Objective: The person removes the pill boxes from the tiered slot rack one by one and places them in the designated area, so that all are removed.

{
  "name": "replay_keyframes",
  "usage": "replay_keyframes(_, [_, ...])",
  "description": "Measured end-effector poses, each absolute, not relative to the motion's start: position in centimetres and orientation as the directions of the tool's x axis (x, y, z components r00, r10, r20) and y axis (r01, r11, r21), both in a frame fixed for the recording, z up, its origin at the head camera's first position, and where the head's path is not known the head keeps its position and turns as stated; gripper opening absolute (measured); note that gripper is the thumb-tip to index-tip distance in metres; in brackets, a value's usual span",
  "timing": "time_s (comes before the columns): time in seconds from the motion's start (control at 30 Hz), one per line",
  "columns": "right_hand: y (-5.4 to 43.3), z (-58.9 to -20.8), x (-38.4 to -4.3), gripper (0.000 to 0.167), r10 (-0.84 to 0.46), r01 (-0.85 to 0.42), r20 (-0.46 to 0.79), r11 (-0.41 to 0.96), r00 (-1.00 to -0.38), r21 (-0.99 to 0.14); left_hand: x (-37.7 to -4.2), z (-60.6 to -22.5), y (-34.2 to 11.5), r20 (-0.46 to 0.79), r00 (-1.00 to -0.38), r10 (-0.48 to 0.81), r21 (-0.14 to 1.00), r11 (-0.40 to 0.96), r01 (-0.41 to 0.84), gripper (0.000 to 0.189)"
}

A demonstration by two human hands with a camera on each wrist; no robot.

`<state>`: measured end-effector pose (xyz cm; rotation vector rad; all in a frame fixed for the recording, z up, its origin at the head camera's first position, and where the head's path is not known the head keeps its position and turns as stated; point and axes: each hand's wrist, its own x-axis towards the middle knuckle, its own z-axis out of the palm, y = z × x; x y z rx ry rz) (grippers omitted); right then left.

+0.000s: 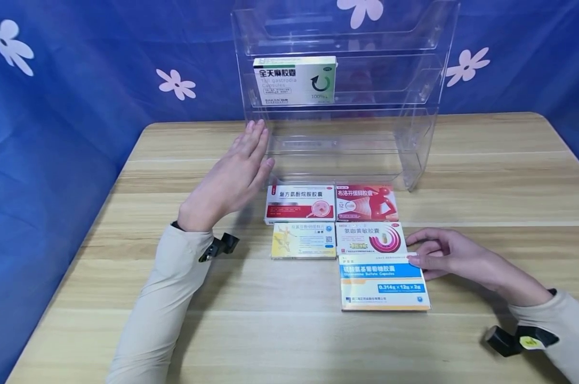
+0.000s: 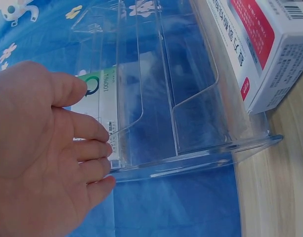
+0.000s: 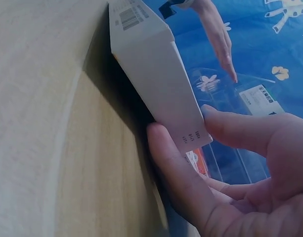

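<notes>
My left hand (image 1: 229,178) is held with fingers straight beside the left side of a clear plastic rack (image 1: 414,144); whether it touches the rack I cannot tell. In the rack's middle tier stands a white and green medicine box (image 1: 294,82). With thumb and a finger, my right hand (image 1: 455,258) pinches the upper right corner of a white and blue medicine box (image 1: 383,290), also visible in the right wrist view as a pale box side (image 3: 156,84). Just behind it lies a white box with pink rings (image 1: 366,238), partly covered at its front edge.
Left of the ringed box lies a yellow and white box (image 1: 303,241). A white and red box (image 1: 300,204) and a red box (image 1: 366,202) lie side by side before the rack. The wooden table (image 1: 270,330) meets a blue flowered cloth (image 1: 97,64) behind.
</notes>
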<state>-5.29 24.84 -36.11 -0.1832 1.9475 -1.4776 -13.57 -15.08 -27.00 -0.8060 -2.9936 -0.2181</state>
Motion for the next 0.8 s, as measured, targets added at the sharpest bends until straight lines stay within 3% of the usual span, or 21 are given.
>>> replay_keyframes(0.33, [24.7,-35.5,-4.9,0.061,-0.431,0.212,-0.400,0.421,-0.809,-0.882,-13.5,-26.9,-15.0,0.058,-0.867,0.495,0.127,0.858,0.499,0.063])
replay_keyframes(0.8, [24.6,-35.2,-4.7,0.065,-0.413,0.237,-0.440,0.455,-0.798,-0.858,-13.5,-27.0,-15.1,0.065,-0.866,0.495,0.128,0.857,0.499,0.062])
